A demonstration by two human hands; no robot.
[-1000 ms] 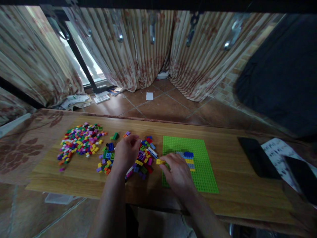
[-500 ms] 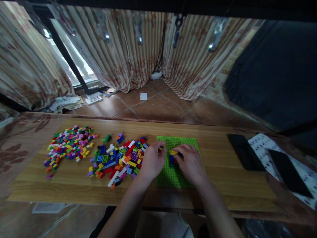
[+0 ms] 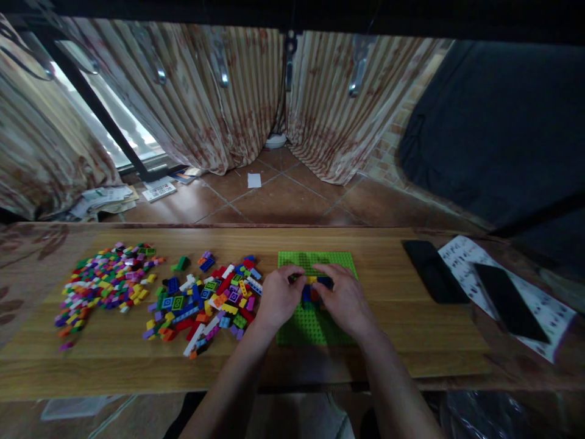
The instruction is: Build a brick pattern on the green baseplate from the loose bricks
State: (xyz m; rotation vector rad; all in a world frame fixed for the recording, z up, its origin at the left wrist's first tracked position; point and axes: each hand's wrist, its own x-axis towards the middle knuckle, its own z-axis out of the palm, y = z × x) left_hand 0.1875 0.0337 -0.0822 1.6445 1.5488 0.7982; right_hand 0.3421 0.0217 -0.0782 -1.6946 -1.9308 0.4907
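While the green baseplate point(image 3: 315, 329) lies flat below both hands, the cluster of bricks point(image 3: 308, 297) sits on it directly between the left hand point(image 3: 278, 297) and the right hand point(image 3: 345, 300). The right overlaps its right side and seems nearer; the cluster's long axis (half hidden by the fingers) is unclear. Each hand is bent, thumb toward forefinger, but whether either pinches a brick I cannot tell.

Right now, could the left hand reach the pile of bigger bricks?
Probably yes: the left hand is just beside the pile of bigger bricks, and nothing seems to block the way.
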